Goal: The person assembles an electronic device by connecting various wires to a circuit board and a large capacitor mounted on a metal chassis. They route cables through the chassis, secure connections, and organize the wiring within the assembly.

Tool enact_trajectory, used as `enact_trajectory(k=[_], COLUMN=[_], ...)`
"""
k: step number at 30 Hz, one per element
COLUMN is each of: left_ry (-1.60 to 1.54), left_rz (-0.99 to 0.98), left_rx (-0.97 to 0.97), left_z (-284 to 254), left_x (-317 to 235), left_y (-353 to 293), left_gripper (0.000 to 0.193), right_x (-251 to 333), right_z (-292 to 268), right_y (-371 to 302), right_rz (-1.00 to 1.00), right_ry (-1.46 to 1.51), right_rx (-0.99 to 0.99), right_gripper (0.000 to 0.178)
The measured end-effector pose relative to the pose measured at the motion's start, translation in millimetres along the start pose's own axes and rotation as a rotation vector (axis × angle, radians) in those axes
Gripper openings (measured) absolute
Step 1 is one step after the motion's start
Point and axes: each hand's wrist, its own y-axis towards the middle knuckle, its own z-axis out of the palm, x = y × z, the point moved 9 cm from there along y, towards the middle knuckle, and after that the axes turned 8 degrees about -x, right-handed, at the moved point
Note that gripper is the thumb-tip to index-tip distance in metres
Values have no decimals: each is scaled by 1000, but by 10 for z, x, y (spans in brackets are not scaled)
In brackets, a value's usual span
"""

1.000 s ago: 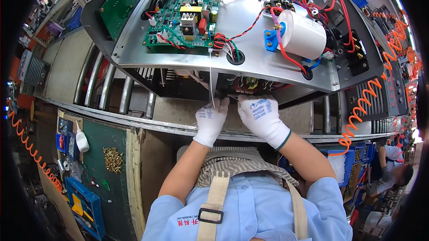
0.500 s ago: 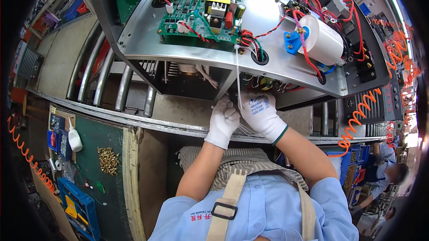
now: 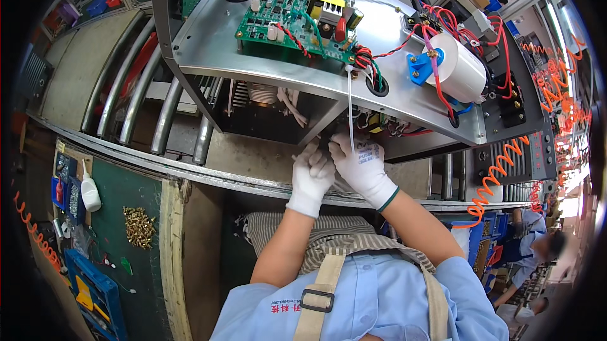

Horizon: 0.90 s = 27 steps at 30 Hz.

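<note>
My left hand (image 3: 312,175), in a white glove, is at the lower front edge of an open metal chassis (image 3: 272,77), its fingers curled together. Close beside it is my right hand (image 3: 361,167), also gloved, with its fingertips bent inward under the chassis. Both hands are closed, and whatever lies between their fingertips is too small and dark to make out. A long white cable tie (image 3: 351,113) hangs from a bundle of coloured wires (image 3: 363,56) and reaches down over my right hand. On the chassis sit a green circuit board (image 3: 278,15) and a white cylindrical capacitor (image 3: 456,68).
A roller conveyor (image 3: 167,116) runs beneath the chassis. On the green bench at left lie brass fittings (image 3: 139,227), a white bottle (image 3: 90,190) and a blue tool case (image 3: 95,290). An orange coiled hose (image 3: 490,189) hangs at right; a co-worker (image 3: 528,246) is beyond.
The whole view has shifted slightly. My right hand's fingers have come nearer to my left hand, and the cable tie now hangs across the right glove.
</note>
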Motion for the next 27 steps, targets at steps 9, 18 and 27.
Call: enact_trajectory(k=[9, 18, 27], left_ry=[1392, 2184, 2315], left_rz=[597, 595, 738], left_rx=[-194, -193, 180], left_z=[628, 951, 1026], left_x=[-356, -431, -342], left_y=[-529, -504, -475], left_gripper=[24, 25, 31], right_x=[-296, -529, -507], right_z=[300, 434, 547], right_y=[-196, -410, -464], right_rz=[269, 501, 604], right_ry=[631, 901, 1078], right_rx=[-75, 45, 79], right_gripper=[14, 19, 25])
